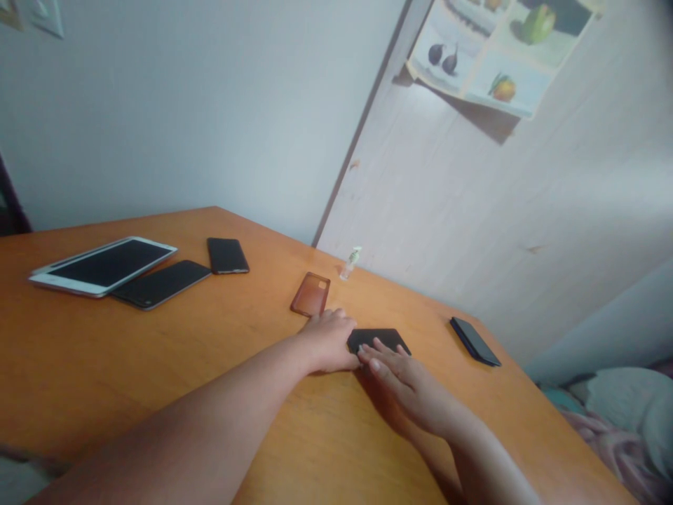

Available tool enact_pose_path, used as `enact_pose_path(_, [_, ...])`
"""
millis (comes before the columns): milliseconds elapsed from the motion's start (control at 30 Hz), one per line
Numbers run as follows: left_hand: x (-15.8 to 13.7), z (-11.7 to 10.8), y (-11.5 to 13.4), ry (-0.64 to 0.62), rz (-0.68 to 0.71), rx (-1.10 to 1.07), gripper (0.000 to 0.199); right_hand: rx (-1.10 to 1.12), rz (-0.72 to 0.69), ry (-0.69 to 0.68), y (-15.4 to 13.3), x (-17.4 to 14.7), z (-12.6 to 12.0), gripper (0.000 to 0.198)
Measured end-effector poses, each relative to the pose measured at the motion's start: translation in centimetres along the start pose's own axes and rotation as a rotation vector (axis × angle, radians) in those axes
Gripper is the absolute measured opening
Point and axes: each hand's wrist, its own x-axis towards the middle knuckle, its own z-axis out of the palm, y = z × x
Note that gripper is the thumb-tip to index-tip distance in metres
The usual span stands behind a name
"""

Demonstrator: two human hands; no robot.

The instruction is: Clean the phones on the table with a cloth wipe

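Note:
A black smartphone (379,339) lies on the wooden table, partly covered by both hands. My left hand (329,341) grips its left end, with the fingers bent down at the far side and the thumb at the near side. Over the phone's near right part, my right hand (404,384) stretches its fingers out nearly flat. Nothing shows in that hand, and whether its fingertips touch the screen I cannot tell. Just beyond my left hand lies a reddish-brown translucent phone case (311,294). A small clear pump bottle (350,264) stands behind the case.
On the left of the table (173,365) lie a white tablet (105,266), a dark phone (162,284) against it and another black phone (228,255). A dark phone (474,341) lies near the right edge. Walls rise behind the table; fabric (620,435) lies beyond at right.

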Motion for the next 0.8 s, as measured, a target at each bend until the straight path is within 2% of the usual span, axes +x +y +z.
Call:
enact_pose_path(167, [0.1, 0.3, -0.1, 0.024, -0.007, -0.022, 0.061, 0.007, -0.001, 0.027, -1.6, 1.2, 0.9, 0.052])
enact_pose_path(467, [0.2, 0.4, -0.1, -0.003, -0.032, -0.039, 0.076, -0.058, -0.039, 0.026, -1.4, 0.3, -0.3, 0.049])
enact_pose_path(800, [0.2, 0.5, -0.1, 0.027, -0.031, -0.063, 0.077, -0.068, -0.035, 0.076, -1.4, 2.5, 1.1, 0.049])
